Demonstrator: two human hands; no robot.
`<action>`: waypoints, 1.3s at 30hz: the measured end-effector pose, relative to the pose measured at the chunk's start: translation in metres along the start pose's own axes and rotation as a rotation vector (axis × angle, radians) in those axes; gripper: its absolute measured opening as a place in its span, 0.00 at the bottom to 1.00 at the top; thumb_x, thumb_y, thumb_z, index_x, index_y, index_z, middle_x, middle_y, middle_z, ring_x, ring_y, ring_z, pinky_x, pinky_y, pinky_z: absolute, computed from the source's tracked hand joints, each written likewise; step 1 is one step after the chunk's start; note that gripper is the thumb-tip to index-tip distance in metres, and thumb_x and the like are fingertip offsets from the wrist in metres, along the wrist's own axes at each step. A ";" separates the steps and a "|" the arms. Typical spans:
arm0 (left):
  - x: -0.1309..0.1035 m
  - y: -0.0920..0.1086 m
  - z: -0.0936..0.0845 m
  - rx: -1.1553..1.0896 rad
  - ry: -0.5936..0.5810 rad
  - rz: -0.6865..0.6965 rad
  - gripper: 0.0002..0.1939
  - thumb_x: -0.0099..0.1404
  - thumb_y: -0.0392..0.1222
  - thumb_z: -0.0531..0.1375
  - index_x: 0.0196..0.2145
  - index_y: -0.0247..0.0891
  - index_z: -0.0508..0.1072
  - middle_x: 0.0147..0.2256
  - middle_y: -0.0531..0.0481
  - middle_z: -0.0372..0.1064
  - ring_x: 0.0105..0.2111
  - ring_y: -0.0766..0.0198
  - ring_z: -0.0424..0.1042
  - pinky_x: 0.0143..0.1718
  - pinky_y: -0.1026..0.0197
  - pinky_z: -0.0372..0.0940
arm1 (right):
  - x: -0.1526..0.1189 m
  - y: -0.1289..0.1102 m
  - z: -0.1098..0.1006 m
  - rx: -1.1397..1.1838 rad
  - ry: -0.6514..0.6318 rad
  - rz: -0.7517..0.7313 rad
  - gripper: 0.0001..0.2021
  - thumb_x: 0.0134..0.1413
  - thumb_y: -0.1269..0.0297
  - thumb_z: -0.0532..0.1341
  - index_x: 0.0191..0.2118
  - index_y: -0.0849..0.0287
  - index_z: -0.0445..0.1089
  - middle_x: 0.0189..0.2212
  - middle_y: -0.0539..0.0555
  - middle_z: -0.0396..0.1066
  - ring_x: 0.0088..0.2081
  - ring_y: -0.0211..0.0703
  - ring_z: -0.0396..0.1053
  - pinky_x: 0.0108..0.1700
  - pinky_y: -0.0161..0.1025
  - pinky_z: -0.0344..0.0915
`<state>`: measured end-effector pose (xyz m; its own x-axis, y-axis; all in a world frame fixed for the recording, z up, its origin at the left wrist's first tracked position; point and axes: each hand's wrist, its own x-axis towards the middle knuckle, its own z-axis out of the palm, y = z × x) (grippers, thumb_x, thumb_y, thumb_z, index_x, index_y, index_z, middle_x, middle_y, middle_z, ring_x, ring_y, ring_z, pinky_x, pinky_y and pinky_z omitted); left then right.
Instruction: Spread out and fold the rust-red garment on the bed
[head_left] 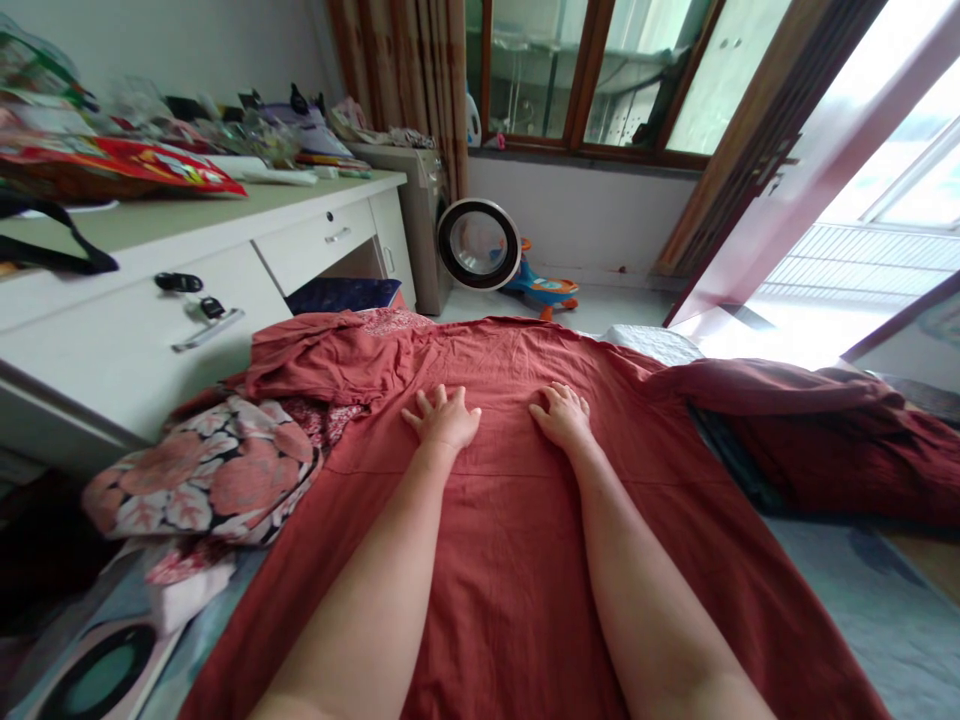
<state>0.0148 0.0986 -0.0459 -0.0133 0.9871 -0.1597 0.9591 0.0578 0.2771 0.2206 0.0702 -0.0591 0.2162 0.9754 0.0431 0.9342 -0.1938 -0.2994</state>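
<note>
A rust-red long garment, with what look like sleeves out to both sides, lies spread over the surface before me. My left hand rests palm down on its upper part, fingers spread. To the right, my right hand also lies on the cloth, thumb apart and the other fingers slightly bent. Neither hand holds anything. The left sleeve is bunched up, while the right sleeve stretches sideways over dark folded cloth. Wrinkles run across the fabric beyond my hands.
Floral cloth is heaped at the left, beside a white desk loaded with packets and clutter. A washing machine has its round door open. Beyond are a blue-orange ride-on toy and an open door.
</note>
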 end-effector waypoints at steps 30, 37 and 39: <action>0.007 -0.014 -0.002 0.034 0.202 -0.171 0.31 0.62 0.56 0.54 0.61 0.43 0.64 0.68 0.35 0.46 0.66 0.34 0.46 0.61 0.32 0.45 | 0.002 0.030 -0.021 -0.040 0.095 0.516 0.26 0.54 0.55 0.56 0.58 0.59 0.67 0.63 0.69 0.55 0.65 0.70 0.48 0.62 0.66 0.45; 0.008 -0.016 -0.004 0.052 0.216 -0.113 0.32 0.63 0.56 0.53 0.62 0.41 0.63 0.63 0.34 0.57 0.62 0.38 0.55 0.61 0.37 0.49 | 0.000 0.035 -0.029 -0.014 0.103 0.474 0.25 0.54 0.57 0.55 0.56 0.61 0.69 0.55 0.69 0.65 0.57 0.66 0.60 0.55 0.59 0.58; 0.010 -0.019 -0.005 0.025 0.215 -0.139 0.34 0.63 0.57 0.53 0.63 0.42 0.61 0.63 0.35 0.57 0.62 0.37 0.55 0.61 0.38 0.51 | 0.001 0.039 -0.031 0.001 0.107 0.468 0.25 0.54 0.58 0.55 0.56 0.61 0.69 0.53 0.68 0.67 0.56 0.65 0.62 0.55 0.58 0.59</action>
<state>-0.0049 0.1085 -0.0481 -0.2031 0.9791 0.0112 0.9503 0.1943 0.2431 0.2658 0.0601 -0.0409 0.6412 0.7674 0.0009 0.7295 -0.6092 -0.3111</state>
